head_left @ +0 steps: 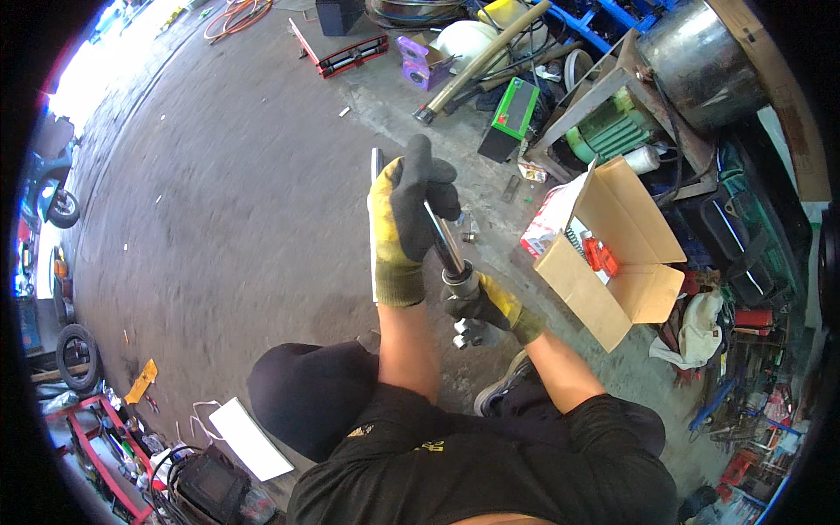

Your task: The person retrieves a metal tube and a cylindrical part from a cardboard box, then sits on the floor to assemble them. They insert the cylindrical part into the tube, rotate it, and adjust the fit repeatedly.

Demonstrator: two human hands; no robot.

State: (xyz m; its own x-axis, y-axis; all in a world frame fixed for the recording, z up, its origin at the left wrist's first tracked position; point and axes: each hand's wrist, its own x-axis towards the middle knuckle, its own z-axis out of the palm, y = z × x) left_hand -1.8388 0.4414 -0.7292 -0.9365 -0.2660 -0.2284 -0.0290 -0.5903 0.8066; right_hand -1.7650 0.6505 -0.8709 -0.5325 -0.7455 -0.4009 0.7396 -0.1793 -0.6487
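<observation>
Both my hands wear yellow-and-black work gloves and are closed on what looks like a motorcycle fork leg, a shiny chrome tube [447, 245] with a grey collar [461, 282] and a silver lug [470, 333] at its lower end. My left hand [409, 214] curls its fingers round the upper end, hiding the tip. Just below the collar, my right hand [490, 306] wraps the thicker part. The leg tilts, its top toward the left. A long straight silver bar [375, 162] runs behind my left hand; whether the hand touches it I cannot tell.
To the right stands an open cardboard box [643, 227] holding a red item [599, 255] and a spring. Beyond it are a green motor [617, 131], a green-and-black battery [514, 118] and a long pole [481, 61]. A white board [251, 439] lies at lower left, near a red frame [101, 455].
</observation>
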